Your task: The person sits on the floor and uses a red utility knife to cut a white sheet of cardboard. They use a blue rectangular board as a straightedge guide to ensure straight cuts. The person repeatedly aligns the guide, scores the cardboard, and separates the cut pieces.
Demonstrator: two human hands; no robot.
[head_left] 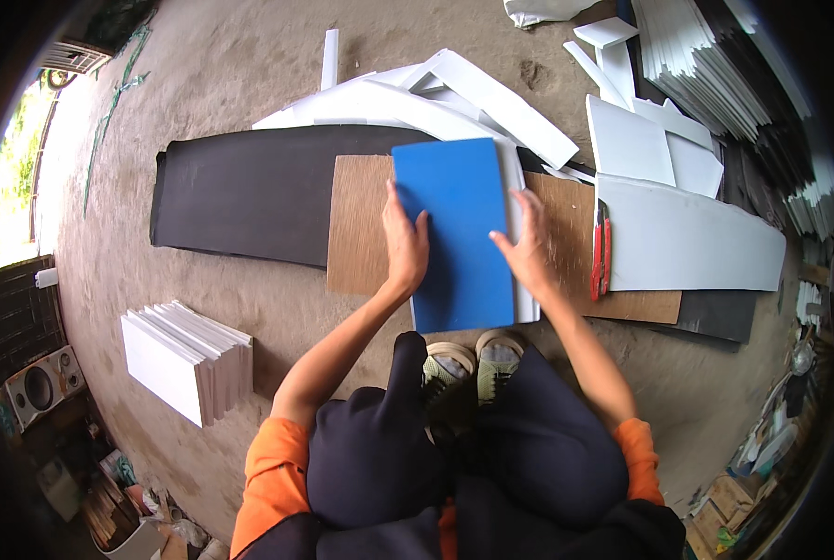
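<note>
We observe the left forearm (337, 353) and right forearm (587, 359) converging forward beyond the bent legs (375, 453), with the left hand (407, 246) and right hand (529, 256) apart, palms turned inward, each thumb set off from its loosely extended fingers (532, 207).

Head view, fisheye, from above the knees (375, 453), facing steeply down. Left hand (406, 241) and right hand (527, 247) close, mid-frame; floor (221, 70) spreads wide around, rim dark.

The panel (459, 233) is plain blue, the board (361, 229) streaky brown.
</note>
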